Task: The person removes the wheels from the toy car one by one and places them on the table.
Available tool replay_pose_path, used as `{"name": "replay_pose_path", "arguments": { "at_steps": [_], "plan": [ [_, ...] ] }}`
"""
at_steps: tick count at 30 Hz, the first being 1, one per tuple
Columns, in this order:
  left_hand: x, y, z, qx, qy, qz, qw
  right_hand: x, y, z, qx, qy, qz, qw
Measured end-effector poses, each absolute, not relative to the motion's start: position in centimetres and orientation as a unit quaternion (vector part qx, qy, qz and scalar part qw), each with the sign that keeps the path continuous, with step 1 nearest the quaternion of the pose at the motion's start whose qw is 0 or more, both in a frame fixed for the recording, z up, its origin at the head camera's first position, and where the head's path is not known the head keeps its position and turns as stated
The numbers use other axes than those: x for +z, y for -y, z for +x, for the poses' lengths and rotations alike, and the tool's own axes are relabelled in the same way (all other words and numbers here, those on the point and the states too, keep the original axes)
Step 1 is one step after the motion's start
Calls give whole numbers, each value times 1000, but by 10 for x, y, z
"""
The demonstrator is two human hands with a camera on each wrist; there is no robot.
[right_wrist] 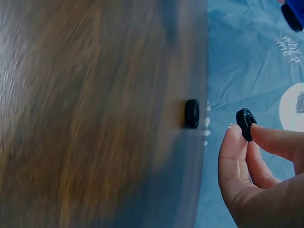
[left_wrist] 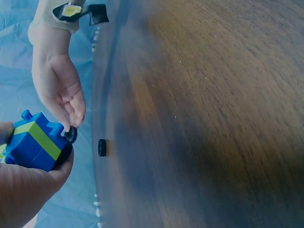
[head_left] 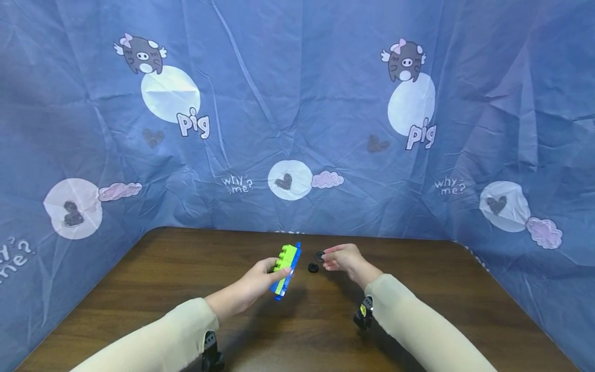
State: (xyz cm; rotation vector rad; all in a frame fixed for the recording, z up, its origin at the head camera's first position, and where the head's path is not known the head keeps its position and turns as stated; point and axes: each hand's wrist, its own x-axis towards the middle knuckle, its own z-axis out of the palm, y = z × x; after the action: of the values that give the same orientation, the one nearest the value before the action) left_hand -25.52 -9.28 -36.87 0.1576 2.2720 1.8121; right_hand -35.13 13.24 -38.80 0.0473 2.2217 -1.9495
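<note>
Blue and green bricks [head_left: 289,260], joined into 1 block, are resting tilted in the left hand [head_left: 251,287], whose thumb and fingers are gripping them above the brown table [head_left: 325,325]. The right hand [head_left: 346,260] is pinching 1 small black wheel [right_wrist: 245,124] at its edge; that narrow hold could be letting it slip and roll if it were loosening or catching a knock. Squeezing too hard could be prying the brick joints apart. Near the left palm, a dark round piece [left_wrist: 65,154] is showing against the block, partly hidden. Between the hands, 1 loose wheel [head_left: 313,267] is lying flat on the table, where a lowered hand could be brushing it aside. Printed blue cloth [head_left: 297,129] is hanging behind, and a wrist camera [head_left: 364,312] is jutting below the right cuff.
</note>
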Motion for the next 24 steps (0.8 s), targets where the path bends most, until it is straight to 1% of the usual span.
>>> {"name": "replay_pose_path", "arguments": {
  "at_steps": [8, 14, 24],
  "plan": [
    [-369, 94, -254, 616, -776, 64, 120, -397, -143, -363, -602, -790, 67, 98],
    [-374, 95, -255, 617, -775, 65, 121, -405, -145, -367, -588, -795, 99, 110],
    [-377, 94, -256, 620, -773, 62, 125, -408, -140, -367, -558, -819, 111, 78]
  ]
}}
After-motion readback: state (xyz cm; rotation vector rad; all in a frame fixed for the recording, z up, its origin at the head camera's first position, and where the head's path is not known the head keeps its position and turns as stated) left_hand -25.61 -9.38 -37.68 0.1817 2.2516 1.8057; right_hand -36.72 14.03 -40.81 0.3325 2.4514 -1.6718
